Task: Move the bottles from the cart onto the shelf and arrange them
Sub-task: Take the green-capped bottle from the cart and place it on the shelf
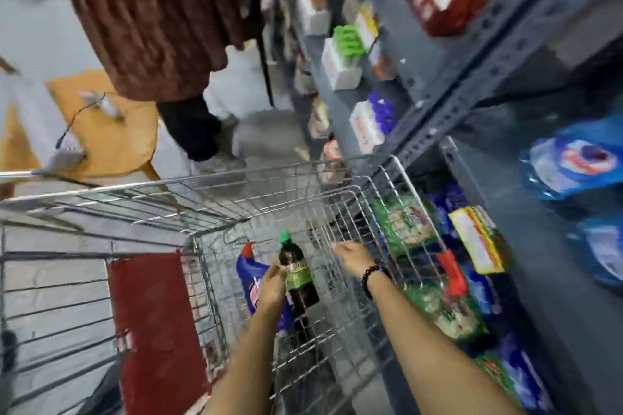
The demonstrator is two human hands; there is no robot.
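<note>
Fingers of the left hand (273, 285) are wrapped around the label of a dark bottle (298, 274) with a green cap, holding it tilted inside the wire cart (215, 192), near the cart's far right corner. Just left of it, behind that hand, a blue bottle (247, 271) with a red cap lies against the cart's left wall, touching or almost touching the dark one. The right hand (354, 258), with a dark bead bracelet (372, 274) at the wrist, is loosely curled at the cart's right wall; blur hides whether its fingers grip the wire or only rest near it. A red panel (153, 327) hangs on the cart's near left side. Beside the cart's right wall stands the grey metal shelf (478, 74), its lower levels stocked with green, blue and yellow packets. Beyond the cart's far edge, a person in a brown skirt (148, 17) stands in the aisle.
</note>
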